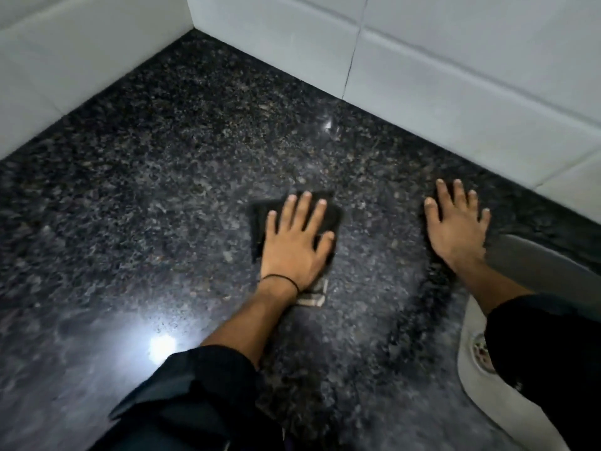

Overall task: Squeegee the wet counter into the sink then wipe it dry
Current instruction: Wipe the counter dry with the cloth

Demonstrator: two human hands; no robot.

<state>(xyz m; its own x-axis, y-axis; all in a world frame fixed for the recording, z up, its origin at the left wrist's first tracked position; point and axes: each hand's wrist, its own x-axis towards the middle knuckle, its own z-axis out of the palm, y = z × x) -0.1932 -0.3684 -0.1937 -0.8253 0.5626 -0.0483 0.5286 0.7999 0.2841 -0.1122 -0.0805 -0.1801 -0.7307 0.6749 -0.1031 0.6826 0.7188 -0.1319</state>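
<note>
Lying farthest from the sink (468, 382): shining a hard white glare (162, 348) off the dark granite counter (146, 190), possibly hinting at a film of water there, though too blurred to say for certain.

Moving nearer the sink: pressing the left hand (297, 242) down flat, fingers spread and open, on a dark folded cloth (260, 222), pinning it under the palm and not gripping it. Showing a pale striped corner of the cloth just behind the wrist. Wearing a thin black band (283, 281) at that wrist. Judging by this, working on the drying part of the task; no squeegee in view.

Closer again to the sink: running a darker, ragged band (419, 314) along the granite, seemingly a ridge of leftover water, though hard to confirm.

Right beside the sink's rim: resting the right hand (455, 226) open and flat on the bare counter, holding nothing, seemingly bracing.

Inside the sink: peeking out past the dark right sleeve (536, 353), the drain (483, 351).

Risking from here:
- Letting the flat palm slide off the cloth on slick stone, having no grip on it.
- Pushing water away from the sink toward the tiled wall (81, 60), leaving it pooled in the far corner.
- Smearing rather than drying, once the small cloth is soaking through.
- Slipping the bracing palm over the rim into the sink.
- Dragging a sleeve through the damp band.
</note>
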